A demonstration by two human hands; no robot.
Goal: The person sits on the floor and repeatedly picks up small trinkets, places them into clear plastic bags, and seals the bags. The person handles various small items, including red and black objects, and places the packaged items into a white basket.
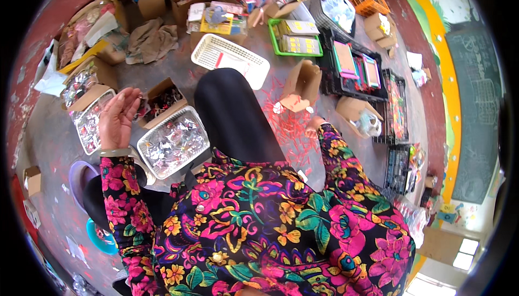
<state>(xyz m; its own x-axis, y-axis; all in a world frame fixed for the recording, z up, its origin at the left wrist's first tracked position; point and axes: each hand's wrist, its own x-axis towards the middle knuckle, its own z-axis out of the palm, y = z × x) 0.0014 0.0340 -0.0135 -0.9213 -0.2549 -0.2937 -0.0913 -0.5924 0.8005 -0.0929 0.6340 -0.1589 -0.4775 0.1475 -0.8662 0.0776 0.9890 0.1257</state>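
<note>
My left hand (120, 118) is raised over the white baskets at the left, palm showing and fingers stretched out, with nothing visible in it. Next to it are a white basket (174, 142) of small clear-wrapped packets, a narrower basket (89, 125) of similar packets, and a cardboard box (165, 101) with dark and red small items. My right hand (313, 127) is partly covered by its flowered sleeve, below an open cardboard box (301, 82). Its fingers are too small and hidden to read. Thin red pieces (292, 134) lie scattered on the floor beside it.
Ahead stand a cream basket (230, 52), a green basket (296, 37) of yellow-grey packs and a black crate (351, 66) with coloured frames. A box with a plastic bag (367, 124) is at the right. A purple basin (81, 182) and a turquoise basin (101, 236) sit at left.
</note>
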